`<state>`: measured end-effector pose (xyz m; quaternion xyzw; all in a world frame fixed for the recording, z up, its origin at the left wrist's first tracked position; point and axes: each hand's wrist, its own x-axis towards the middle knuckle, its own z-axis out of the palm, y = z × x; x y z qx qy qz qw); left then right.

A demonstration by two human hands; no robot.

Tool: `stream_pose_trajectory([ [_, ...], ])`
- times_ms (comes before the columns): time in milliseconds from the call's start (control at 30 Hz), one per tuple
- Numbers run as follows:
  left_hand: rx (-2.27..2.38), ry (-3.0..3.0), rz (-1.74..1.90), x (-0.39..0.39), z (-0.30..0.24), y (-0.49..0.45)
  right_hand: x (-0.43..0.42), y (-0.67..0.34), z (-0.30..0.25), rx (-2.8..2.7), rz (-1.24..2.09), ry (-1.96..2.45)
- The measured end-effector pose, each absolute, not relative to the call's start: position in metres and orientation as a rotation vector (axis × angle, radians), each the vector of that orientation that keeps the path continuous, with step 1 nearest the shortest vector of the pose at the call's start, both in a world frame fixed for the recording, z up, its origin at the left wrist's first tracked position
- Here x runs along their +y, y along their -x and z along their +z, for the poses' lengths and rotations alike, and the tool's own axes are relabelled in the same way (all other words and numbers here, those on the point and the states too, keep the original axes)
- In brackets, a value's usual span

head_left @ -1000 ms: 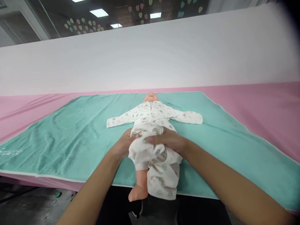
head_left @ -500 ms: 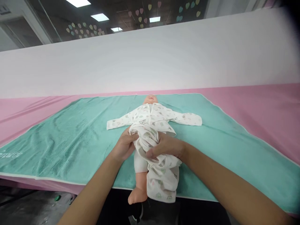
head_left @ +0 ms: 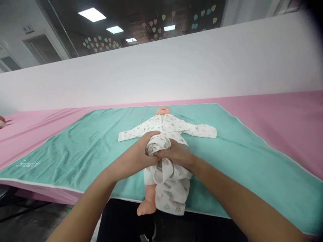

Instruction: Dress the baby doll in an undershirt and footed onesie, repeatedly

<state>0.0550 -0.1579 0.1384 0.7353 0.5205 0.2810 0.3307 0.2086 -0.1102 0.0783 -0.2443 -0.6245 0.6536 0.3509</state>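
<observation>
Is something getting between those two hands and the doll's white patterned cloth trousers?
Nothing visible: the left hand and right hand both hold the bunched white patterned cloth trousers directly. The bare peach-coloured doll foot sticks out below both.

The left hand [head_left: 140, 153] has moved in from beside the doll [head_left: 150, 194] and now curls over the gathered top of the printed pants [head_left: 172, 193], above the doll's middle. Its thumb, half a second ago well apart from that of the right hand [head_left: 178, 154], now lies right by it. The bunch has been drawn into a tighter roll, with a loop of cloth now sagging toward the doll's legs. Far left of the doll, a partly cut-off reddish object [head_left: 2, 119] has come into view.
</observation>
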Motion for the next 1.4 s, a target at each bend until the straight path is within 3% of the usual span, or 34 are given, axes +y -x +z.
stream_pose_trajectory([
  [200, 1.342, -2.071, 0.585, -0.152, 0.142, -0.053, -0.112, -0.217, 0.083, -1.663, 1.758, 0.632],
  [333, 1.501, -2.227, 0.744, -0.143, 0.116, -0.057, -0.111, -0.221, 0.085, -1.763, 1.762, 0.563],
  [500, 1.674, -2.225, 0.918, -0.126, 0.085, -0.056, -0.106, -0.209, 0.071, -1.984, 1.284, 0.664],
  [700, 1.642, -1.790, 0.808, -0.159, 0.097, -0.055, -0.105, -0.200, 0.060, -2.129, 0.818, 0.830],
  [967, 1.860, -1.204, 0.681, -0.241, 0.087, -0.055, -0.114, -0.204, 0.069, -2.648, 0.639, 0.825],
  [1133, 1.988, -1.216, 0.809, -0.256, 0.063, -0.046, -0.119, -0.199, 0.068, -2.764, 0.520, 0.865],
  [1400, 1.822, -1.237, 0.804, -0.256, 0.039, -0.044, -0.126, -0.206, 0.059, -2.759, 0.448, 0.750],
])
